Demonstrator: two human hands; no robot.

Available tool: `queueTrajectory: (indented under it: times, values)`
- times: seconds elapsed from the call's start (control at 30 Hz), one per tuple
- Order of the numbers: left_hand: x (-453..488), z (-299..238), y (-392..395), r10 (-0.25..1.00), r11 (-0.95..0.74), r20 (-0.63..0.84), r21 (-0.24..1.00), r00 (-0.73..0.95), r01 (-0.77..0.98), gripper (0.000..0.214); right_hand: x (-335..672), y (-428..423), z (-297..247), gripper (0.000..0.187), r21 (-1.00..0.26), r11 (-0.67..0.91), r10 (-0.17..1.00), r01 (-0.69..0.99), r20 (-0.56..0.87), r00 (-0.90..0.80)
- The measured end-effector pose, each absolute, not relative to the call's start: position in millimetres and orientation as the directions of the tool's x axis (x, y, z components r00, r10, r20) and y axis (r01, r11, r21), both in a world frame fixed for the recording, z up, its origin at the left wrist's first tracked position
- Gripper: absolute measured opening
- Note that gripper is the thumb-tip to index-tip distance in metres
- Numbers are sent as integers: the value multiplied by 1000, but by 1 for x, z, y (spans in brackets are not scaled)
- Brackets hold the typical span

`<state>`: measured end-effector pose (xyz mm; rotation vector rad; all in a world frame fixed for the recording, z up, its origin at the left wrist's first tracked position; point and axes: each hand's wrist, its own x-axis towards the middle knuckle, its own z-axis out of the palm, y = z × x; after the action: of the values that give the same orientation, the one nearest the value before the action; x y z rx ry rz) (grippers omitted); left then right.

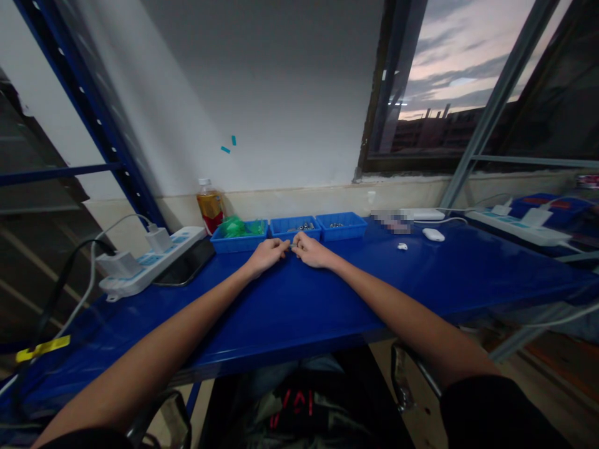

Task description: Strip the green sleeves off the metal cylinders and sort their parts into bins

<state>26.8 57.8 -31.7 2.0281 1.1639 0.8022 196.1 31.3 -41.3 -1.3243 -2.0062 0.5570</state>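
My left hand (269, 255) and my right hand (311, 251) meet fingertip to fingertip just above the blue table (281, 312). Both are closed in a pinch. Something tiny shows between the fingertips, too small to name. Right behind my hands stands the middle blue bin (281, 226) with small metal parts (306, 227) that look like nuts or bolts. To its right, another blue bin (349, 232) holds more small metal pieces (336, 225). The left blue bin (238, 244) contains a green plastic bag (234, 227).
A bottle of amber drink (209, 206) stands behind the left bin. At left lie a power strip (154, 262) with chargers and a dark phone (185, 265). Rightward are a white earbud case (433, 235), an earbud (402, 247) and another power strip (519, 227) with cables.
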Motion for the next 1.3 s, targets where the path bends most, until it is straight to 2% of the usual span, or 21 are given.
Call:
queueTrajectory:
  times: [0.1,0.3,0.4,0.53,0.67,0.9,1.03,1.3]
  values:
    - [27,-32,57,888,-398,201,787,413,472,38,195,31,-41,9,-665,404,915,629,302,-269]
    - [30,-34,55,876,-371,229,883,426,289,19,194,27,-35,24,-705,324,946,631,242,-215]
    - [30,-35,54,874,-366,236,895,426,254,19,196,27,-33,21,-679,331,944,656,238,-230]
    - [30,-36,55,864,-376,247,896,438,236,22,197,29,-30,28,-631,351,936,692,215,-279]
    - [29,-36,55,850,-389,260,896,459,212,26,198,29,-30,21,-648,337,940,683,200,-275]
    - [29,-33,54,884,-365,216,873,414,323,29,196,28,-34,8,-671,320,947,669,219,-234]
    - [28,-31,55,896,-349,177,847,406,402,40,196,29,-36,8,-679,335,942,653,238,-236]
    - [28,-29,55,878,-361,144,824,457,436,41,197,31,-40,10,-664,349,937,661,248,-245]
